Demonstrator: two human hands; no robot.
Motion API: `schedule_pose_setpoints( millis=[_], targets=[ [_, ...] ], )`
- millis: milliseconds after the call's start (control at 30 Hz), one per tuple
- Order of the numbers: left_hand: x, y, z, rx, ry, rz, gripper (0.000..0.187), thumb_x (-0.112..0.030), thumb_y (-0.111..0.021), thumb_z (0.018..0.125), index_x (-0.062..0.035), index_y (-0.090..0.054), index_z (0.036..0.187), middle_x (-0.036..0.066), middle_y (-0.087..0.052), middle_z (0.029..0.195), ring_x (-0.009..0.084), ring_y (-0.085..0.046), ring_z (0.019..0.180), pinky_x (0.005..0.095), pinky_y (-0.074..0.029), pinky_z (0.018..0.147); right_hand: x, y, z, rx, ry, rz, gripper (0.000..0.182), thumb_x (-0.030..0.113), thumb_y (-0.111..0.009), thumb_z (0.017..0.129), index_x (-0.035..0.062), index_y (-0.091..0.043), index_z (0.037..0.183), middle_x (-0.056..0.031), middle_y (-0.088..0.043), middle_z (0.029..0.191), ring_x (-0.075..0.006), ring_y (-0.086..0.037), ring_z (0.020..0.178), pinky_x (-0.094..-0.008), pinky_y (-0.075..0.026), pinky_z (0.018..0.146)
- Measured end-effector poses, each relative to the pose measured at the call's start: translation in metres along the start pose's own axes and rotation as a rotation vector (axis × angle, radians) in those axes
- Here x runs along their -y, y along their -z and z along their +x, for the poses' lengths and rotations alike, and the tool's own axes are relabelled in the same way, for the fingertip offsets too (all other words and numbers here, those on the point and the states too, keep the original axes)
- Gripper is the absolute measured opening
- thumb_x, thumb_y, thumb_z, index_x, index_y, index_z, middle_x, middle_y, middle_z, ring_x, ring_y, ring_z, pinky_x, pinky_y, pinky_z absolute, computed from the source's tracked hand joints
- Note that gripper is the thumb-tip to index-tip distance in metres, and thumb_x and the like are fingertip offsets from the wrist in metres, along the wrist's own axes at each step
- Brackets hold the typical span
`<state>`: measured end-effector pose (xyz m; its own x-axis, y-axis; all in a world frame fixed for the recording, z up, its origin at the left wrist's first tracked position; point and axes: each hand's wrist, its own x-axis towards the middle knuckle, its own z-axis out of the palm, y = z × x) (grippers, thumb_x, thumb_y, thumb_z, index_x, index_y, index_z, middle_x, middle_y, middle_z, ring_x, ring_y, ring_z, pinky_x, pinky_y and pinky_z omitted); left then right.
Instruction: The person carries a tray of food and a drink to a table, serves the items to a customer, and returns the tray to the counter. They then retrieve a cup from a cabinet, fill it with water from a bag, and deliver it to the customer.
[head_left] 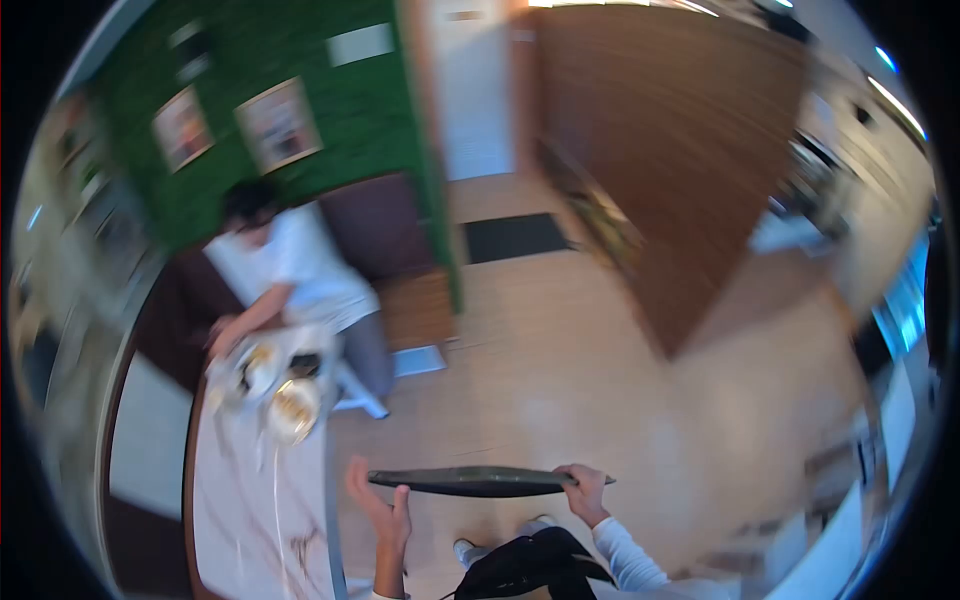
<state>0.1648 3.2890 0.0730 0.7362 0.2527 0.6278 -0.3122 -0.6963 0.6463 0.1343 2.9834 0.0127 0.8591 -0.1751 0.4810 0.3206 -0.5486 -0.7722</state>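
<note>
A dark, flat tray-like thing (470, 482), seen almost edge-on, spans the space between my hands above the floor. Its right end is in my right hand (586, 492), whose fingers are wrapped round the rim. At the left end, my left hand (383, 508) is held upright with fingers stretched and thumb apart, the thing's tip overlapping the gap between them. My left hand is also close to the edge of the long table (270, 510).
At the table's far end a person in a white shirt (300, 265) leans over plates of food (295, 410) from a brown bench (375, 225). A white stool (360, 395) stands beside it. A brown partition (670, 150) rises ahead right; a dark mat (515, 238) lies on the floor.
</note>
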Motion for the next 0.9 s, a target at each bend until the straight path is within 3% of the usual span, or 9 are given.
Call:
schedule_pose_setpoints(
  millis=[67, 233, 333, 433, 500, 600, 800, 867, 900],
  targets=[
    [-0.026, -0.057, 0.001, 0.122, 0.066, -0.055, 0.086, -0.024, -0.069, 0.074, 0.0032, -0.016, 0.136, 0.023, -0.026, 0.136, 0.0316, -0.025, 0.128, 0.0416, -0.018, 0.106, -0.016, 0.071, -0.010, -0.214, -0.162, -0.132, 0.014, 0.005, -0.064, 0.067, 0.0060, -0.064, 0.080, -0.0139, -0.063, 0.074, -0.0275, -0.062, 0.067, -0.0320, -0.048, 0.061],
    [-0.097, -0.271, -0.110, 1.010, 0.115, -0.416, 0.085, -0.025, -0.071, 0.074, 0.0056, -0.019, 0.134, 0.023, -0.025, 0.137, 0.0313, -0.023, 0.129, 0.0367, -0.021, 0.105, -0.047, 0.261, -0.062, -0.817, -0.507, -0.091, 0.006, 0.010, -0.065, 0.078, 0.0041, -0.063, 0.079, -0.0001, -0.056, 0.064, -0.0091, -0.049, 0.057, -0.0230, -0.039, 0.055],
    [-0.183, -0.385, -0.171, 1.289, 0.082, -0.691, 0.065, -0.026, -0.062, 0.082, 0.0015, -0.029, 0.131, 0.019, -0.039, 0.128, 0.0254, -0.037, 0.119, 0.0344, -0.029, 0.099, -0.079, 0.362, -0.085, -1.199, -0.484, 0.186, 0.012, 0.015, -0.064, 0.082, 0.0033, -0.062, 0.079, 0.0061, -0.049, 0.068, -0.0047, -0.040, 0.063, -0.0200, -0.033, 0.055],
    [-0.302, -0.463, -0.188, 1.485, 0.038, -0.824, 0.045, -0.028, -0.053, 0.088, 0.0003, -0.044, 0.122, 0.014, -0.055, 0.106, 0.0198, -0.051, 0.099, 0.0319, -0.039, 0.086, -0.090, 0.463, -0.082, -1.328, -0.466, 0.060, 0.021, 0.021, -0.060, 0.086, 0.0003, -0.060, 0.087, 0.0026, -0.055, 0.080, -0.0063, -0.045, 0.071, -0.0210, -0.038, 0.063],
    [-0.376, -0.487, -0.188, 1.536, -0.018, -0.699, 0.036, -0.028, -0.047, 0.091, 0.0003, -0.052, 0.113, 0.009, -0.061, 0.087, 0.0165, -0.056, 0.083, 0.0303, -0.044, 0.075, -0.099, 0.536, -0.062, -1.342, -0.468, -0.018, 0.026, 0.023, -0.058, 0.087, -0.0022, -0.060, 0.092, -0.0006, -0.057, 0.083, -0.0094, -0.049, 0.074, -0.0240, -0.041, 0.068],
    [-0.443, -0.561, -0.217, 1.377, -0.062, -0.676, 0.034, -0.028, -0.046, 0.091, 0.0014, -0.057, 0.104, 0.007, -0.059, 0.071, 0.0159, -0.055, 0.069, 0.0300, -0.044, 0.066, -0.152, 0.643, -0.016, -1.278, -0.427, -0.042, 0.032, 0.025, -0.056, 0.088, -0.0053, -0.059, 0.099, -0.0053, -0.060, 0.088, -0.0138, -0.053, 0.080, -0.0280, -0.042, 0.074],
    [-0.628, -0.704, -0.181, 0.962, -0.160, -1.045, 0.032, -0.026, -0.049, 0.089, 0.0034, -0.058, 0.096, 0.008, -0.060, 0.070, 0.0121, -0.054, 0.064, 0.0300, -0.044, 0.059, -0.299, 0.854, 0.113, -0.939, -0.577, -0.263, 0.033, 0.017, -0.055, 0.085, -0.0059, -0.054, 0.108, -0.0101, -0.061, 0.095, -0.0165, -0.055, 0.087, -0.0292, -0.043, 0.079],
    [-0.685, -0.742, -0.148, 1.114, 0.060, -1.018, 0.032, -0.026, -0.050, 0.088, 0.0053, -0.059, 0.090, 0.008, -0.061, 0.073, 0.0108, -0.054, 0.065, 0.0288, -0.044, 0.058, -0.383, 0.928, 0.158, -0.774, -0.489, -0.423, 0.036, 0.016, -0.056, 0.083, -0.0049, -0.052, 0.111, -0.0123, -0.061, 0.099, -0.0189, -0.056, 0.090, -0.0311, -0.043, 0.081],
    [-0.707, -0.763, -0.133, 1.163, 0.161, -0.990, 0.033, -0.025, -0.051, 0.088, 0.0060, -0.060, 0.089, 0.008, -0.061, 0.073, 0.0114, -0.055, 0.065, 0.0286, -0.044, 0.059, -0.393, 0.954, 0.188, -0.648, -0.513, -0.266, 0.038, 0.017, -0.056, 0.082, -0.0039, -0.050, 0.114, -0.0137, -0.059, 0.104, -0.0210, -0.055, 0.095, -0.0318, -0.042, 0.083]
  ],
)
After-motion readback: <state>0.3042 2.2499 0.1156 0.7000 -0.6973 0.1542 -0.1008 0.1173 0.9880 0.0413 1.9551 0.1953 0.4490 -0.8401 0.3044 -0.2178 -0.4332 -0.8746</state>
